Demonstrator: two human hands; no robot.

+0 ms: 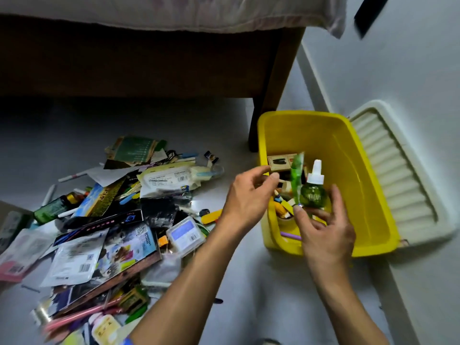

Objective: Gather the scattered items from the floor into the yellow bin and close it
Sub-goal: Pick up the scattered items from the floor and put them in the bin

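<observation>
The big pile of packets and pens [104, 220] still covers the floor, the yellow bin [373, 185] with its white lid [398, 175] open holds few things, the right hand [326, 232] grasps a green bottle [312, 195] over it, and the left hand [249, 192] is loosely curled, seemingly empty.

Both bare forearms reach forward from the lower edge of the view, converging toward the upper right. The left hand [249, 192] is raised with its back to the camera, fingers loosely curled and thumb tip near the forefinger tip; whether it pinches anything cannot be told. The right hand [326, 225] sits just beside it, lower and to the right, fingers and thumb curled around a green bottle [313, 194] and a green packet [297, 178].
</observation>
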